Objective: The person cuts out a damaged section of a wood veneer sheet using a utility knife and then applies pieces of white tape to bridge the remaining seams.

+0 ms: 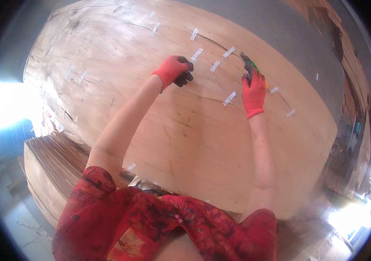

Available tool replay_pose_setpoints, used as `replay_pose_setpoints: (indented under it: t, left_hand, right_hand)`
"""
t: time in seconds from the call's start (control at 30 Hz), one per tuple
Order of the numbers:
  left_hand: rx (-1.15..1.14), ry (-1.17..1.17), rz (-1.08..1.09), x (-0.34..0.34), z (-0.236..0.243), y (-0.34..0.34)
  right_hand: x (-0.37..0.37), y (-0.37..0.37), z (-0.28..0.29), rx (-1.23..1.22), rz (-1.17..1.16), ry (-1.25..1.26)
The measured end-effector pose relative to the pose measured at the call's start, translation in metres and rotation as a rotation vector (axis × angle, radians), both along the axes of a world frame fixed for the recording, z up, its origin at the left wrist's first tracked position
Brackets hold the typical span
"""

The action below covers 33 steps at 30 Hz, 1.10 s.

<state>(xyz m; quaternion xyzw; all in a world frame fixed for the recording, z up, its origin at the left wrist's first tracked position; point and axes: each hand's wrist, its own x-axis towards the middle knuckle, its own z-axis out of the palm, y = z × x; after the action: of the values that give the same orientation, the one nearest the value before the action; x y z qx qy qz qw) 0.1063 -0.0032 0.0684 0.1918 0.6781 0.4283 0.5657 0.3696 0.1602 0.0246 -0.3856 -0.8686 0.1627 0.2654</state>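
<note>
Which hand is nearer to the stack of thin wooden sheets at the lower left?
Left. The left hand is above and to the right of the stack in the picture; the right hand is farther right, holding a partly green tool.

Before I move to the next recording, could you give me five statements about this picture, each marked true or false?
1. The right hand holds a tool with green on it. True.
2. The left hand is bare. False: it wears a red glove with dark fingers.
3. White strips lie on the wood sheet. True.
4. The wood sheet has no cracks. False: a dark crack shows beyond the hands.
5. A stack of thin sheets is at the person's left. True.
</note>
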Motion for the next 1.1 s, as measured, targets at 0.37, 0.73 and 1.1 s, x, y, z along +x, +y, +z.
replay_pose_setpoints:
  t: [0.37,0.73,1.1]
  left_hand:
    - [0.058,-0.03,0.002,-0.028,-0.009,0.029]
    - [0.076,-0.045,-0.062,-0.03,-0.026,0.105]
    - [0.156,1.319,-1.064,-0.043,-0.052,0.156]
  right_hand:
    - [-0.129,0.056,0.015,-0.168,0.234,-0.309]
    - [-0.123,0.062,0.002,-0.299,0.319,-0.163]
    - [-0.121,0.058,-0.004,-0.428,0.39,0.06]
